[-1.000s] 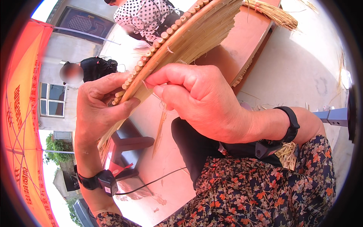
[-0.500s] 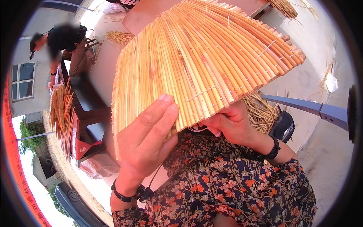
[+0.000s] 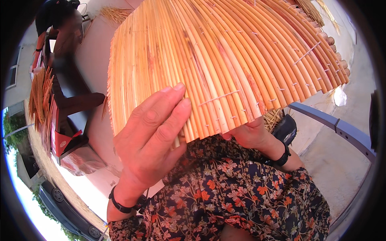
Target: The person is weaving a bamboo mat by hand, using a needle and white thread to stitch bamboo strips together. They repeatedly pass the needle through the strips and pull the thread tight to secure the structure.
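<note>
A large mat of golden reed stalks (image 3: 225, 68) laid side by side fills the upper middle, with short pale stitches across the stalks. My left hand (image 3: 150, 126) grips its near left edge; two fingers lie on top and the thumb is at the edge below. My right hand (image 3: 251, 136) is curled in under the near right edge. The mat covers most of its fingers, so what they hold is hidden.
At the far left a person in dark clothes (image 3: 60, 24) bends over a dark red table (image 3: 86, 100) with a bundle of reeds (image 3: 40, 96). A grey metal bar (image 3: 321, 118) runs along the right, near a black object (image 3: 285, 128) beside loose straw. A parked car (image 3: 66, 211) stands lower left.
The mat appears larger and nearer, and its right end reaches farther right. My right hand has gone farther under the edge, and the white cord seen near it is hidden. The background has shifted left.
</note>
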